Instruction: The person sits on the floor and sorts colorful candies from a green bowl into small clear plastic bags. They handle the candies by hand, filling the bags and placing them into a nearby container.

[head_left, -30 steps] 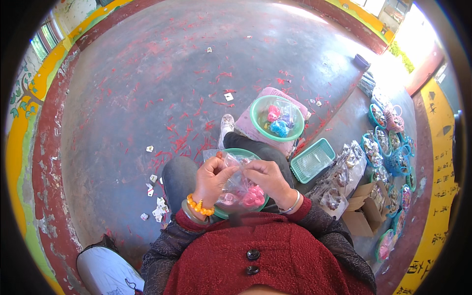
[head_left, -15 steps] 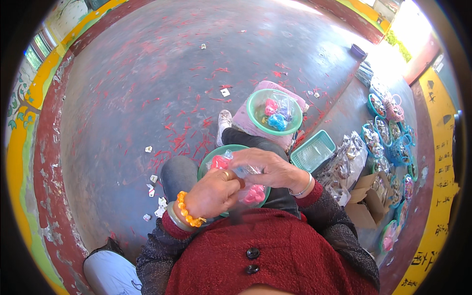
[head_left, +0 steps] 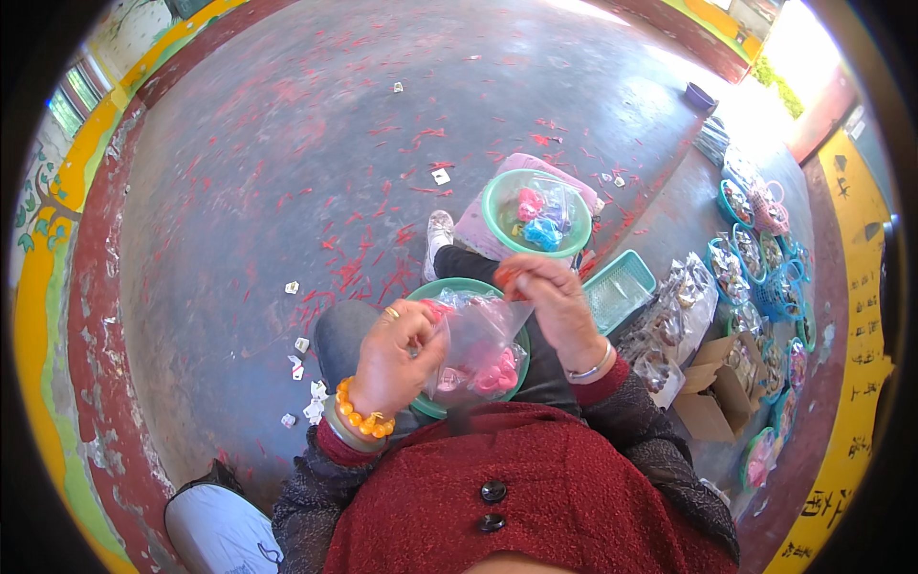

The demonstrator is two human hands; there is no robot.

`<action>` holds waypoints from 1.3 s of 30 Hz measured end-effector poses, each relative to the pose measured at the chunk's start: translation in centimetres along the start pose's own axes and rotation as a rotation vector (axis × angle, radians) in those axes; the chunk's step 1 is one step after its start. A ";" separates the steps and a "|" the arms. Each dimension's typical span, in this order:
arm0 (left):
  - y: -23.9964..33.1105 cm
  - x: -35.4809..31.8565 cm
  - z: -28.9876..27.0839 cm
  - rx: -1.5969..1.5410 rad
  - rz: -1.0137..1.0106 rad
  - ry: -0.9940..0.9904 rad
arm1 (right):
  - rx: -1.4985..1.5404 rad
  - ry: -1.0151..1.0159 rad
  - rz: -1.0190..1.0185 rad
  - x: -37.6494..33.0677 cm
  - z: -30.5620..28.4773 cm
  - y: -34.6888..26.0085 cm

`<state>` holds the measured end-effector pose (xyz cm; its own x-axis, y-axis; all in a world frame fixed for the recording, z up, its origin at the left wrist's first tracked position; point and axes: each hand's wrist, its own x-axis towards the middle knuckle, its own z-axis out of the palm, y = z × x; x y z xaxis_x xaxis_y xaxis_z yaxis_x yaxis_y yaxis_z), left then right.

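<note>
A thin clear plastic bag (head_left: 475, 328) is stretched between my hands over a green basin (head_left: 529, 356) on my lap. My left hand (head_left: 394, 359), with an orange bead bracelet at the wrist, is closed in a pinch on the bag's left edge. My right hand (head_left: 562, 316) is closed too, raised a little higher. It grips the bag's right corner, and a small orange-red piece (head_left: 510, 275) shows at its fingertips, its kind too small to make out. Pink bundles (head_left: 495, 373) in clear wrapping lie in the basin under the bag.
Ahead, a second green basin (head_left: 490, 218) with pink and blue wrapped bundles stands on a pink padded seat (head_left: 471, 230). To the right are a green basket (head_left: 626, 301), a heap of clear bags (head_left: 674, 311), an open cardboard box (head_left: 703, 407) and several filled baskets. Red scraps litter the floor.
My hands have moved apart, the right one up and to the right, and the clear bag now spreads between them. The orange-red piece has come into view at my right fingertips.
</note>
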<state>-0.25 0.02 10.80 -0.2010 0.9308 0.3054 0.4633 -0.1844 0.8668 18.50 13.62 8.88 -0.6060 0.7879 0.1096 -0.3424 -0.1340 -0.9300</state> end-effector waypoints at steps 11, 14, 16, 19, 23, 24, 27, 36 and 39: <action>0.4 1.2 1.3 -0.531 -0.466 0.128 | -0.701 -0.190 -0.041 -1.5 3.2 -1.2; -0.1 1.5 2.8 -0.510 -0.391 0.187 | -0.959 -0.206 -0.192 -2.0 4.8 -1.0; 1.1 1.6 3.0 -0.504 -0.460 0.209 | -0.980 -0.152 -0.248 -2.1 4.5 -0.4; 0.2 1.2 2.8 -0.285 -0.398 0.170 | -0.992 -0.086 -0.265 -2.0 3.7 -0.1; -0.5 0.8 1.8 0.220 -0.295 0.002 | -1.092 -0.051 -0.256 -1.9 3.1 -0.5; -0.8 0.7 1.7 0.282 -0.215 0.007 | -1.111 -0.068 -0.257 -1.9 2.9 -0.4; -1.3 0.6 1.5 0.447 0.006 0.009 | -1.155 -0.135 -0.258 -1.9 2.5 -0.4; -0.3 2.0 0.3 0.469 0.333 -0.151 | -1.281 -0.323 -0.220 -2.0 2.2 -0.7; -0.6 1.6 0.7 0.417 0.283 -0.172 | -1.286 -0.356 -0.221 -2.0 2.2 -0.9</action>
<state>-0.26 1.89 10.47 0.1093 0.9077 0.4051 0.7901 -0.3267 0.5187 18.43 10.90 10.26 -0.8449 0.4961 0.2001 0.3341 0.7816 -0.5268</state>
